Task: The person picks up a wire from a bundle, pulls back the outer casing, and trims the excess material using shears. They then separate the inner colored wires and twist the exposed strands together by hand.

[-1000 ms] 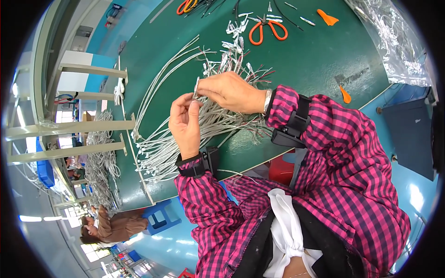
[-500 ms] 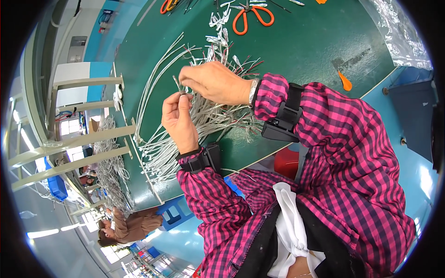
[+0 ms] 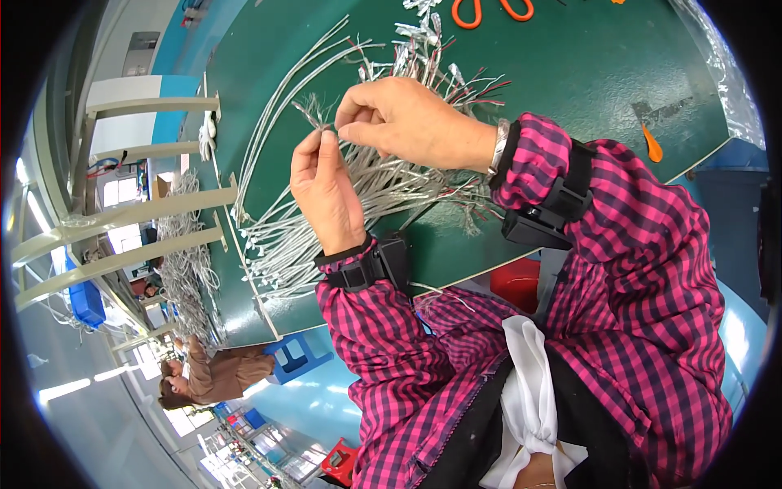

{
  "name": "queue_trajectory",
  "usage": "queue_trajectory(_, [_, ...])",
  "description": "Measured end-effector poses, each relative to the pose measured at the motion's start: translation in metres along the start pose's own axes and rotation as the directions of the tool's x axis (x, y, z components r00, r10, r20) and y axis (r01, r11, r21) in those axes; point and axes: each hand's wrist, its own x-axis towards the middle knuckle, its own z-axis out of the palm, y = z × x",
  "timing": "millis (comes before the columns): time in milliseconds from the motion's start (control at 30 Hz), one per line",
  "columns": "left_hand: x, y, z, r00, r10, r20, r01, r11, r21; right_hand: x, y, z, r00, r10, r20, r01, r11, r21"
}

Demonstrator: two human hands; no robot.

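The person's left hand (image 3: 326, 191) and right hand (image 3: 403, 122) meet just above the middle of the frame, both pinching the same grey cable (image 3: 314, 114) at its frayed end. The left grip is narrow, thumb and fingers closed on the cable just below the loose strands; the right grip is as tight, fingertips nipping the strands themselves from the right. The cable end is lifted off the green bench (image 3: 570, 73), above a loose heap of grey cables (image 3: 342, 212) that fans toward the lower left of the frame.

What could go wrong, to my eye: the fine strands look easy to bend or snap if the right hand pulls harder than the left holds, and the cable could slip through the left pinch. The heap lies directly under both wrists, so a dropped end may be lost among the others, and a black wrist strap (image 3: 366, 265) or a checked sleeve could snag and drag cables along.

The bench edge runs close beneath the left wrist, and many cable ends lie right at that edge, where a nudge might tip them off. Open green surface lies to the right of the hands, toward the orange-handled scissors (image 3: 489, 10) at the top edge. Another person (image 3: 208, 371) sits well apart at lower left.
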Motion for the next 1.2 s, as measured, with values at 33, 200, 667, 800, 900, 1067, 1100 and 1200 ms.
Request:
queue_trajectory(33, [-0.002, 0.002, 0.004, 1.000, -0.006, -0.009, 0.006, 1.000, -0.018, 0.001, -0.002, 0.003, 1.000, 0.025, 0.010, -0.026, 0.998, 0.049])
queue_trajectory(200, [-0.004, 0.009, 0.005, 1.000, 0.021, -0.020, -0.021, 1.000, -0.004, 0.005, -0.001, 0.009, 0.992, 0.130, -0.006, -0.127, 0.979, 0.157])
queue_trajectory(667, [-0.009, 0.011, 0.009, 0.999, -0.045, 0.010, 0.045, 0.999, 0.019, 0.009, 0.009, 0.013, 0.994, 0.093, -0.052, -0.077, 0.962, 0.261])
queue_trajectory(800, [-0.010, 0.011, 0.009, 0.999, -0.042, 0.031, 0.041, 0.999, 0.018, 0.009, 0.009, 0.013, 0.994, 0.073, -0.085, -0.048, 0.962, 0.267])
queue_trajectory(900, [-0.011, 0.010, 0.011, 0.998, -0.046, 0.041, 0.045, 0.999, 0.009, 0.008, 0.010, 0.013, 0.992, 0.080, -0.099, -0.051, 0.961, 0.271])
queue_trajectory(1067, [-0.012, 0.013, 0.014, 0.998, -0.065, 0.025, 0.065, 0.998, 0.008, 0.009, 0.003, 0.006, 0.988, 0.106, -0.113, -0.076, 0.967, 0.241])
queue_trajectory(1100, [-0.011, 0.013, 0.012, 0.997, -0.066, 0.028, 0.066, 0.998, 0.011, 0.012, 0.005, 0.001, 0.981, 0.013, -0.194, 0.004, 0.996, 0.085])
queue_trajectory(1200, [-0.012, 0.014, 0.007, 0.998, -0.056, 0.017, 0.056, 0.998, -0.003, 0.026, 0.008, -0.034, 0.903, -0.311, -0.297, 0.126, 0.852, -0.509])
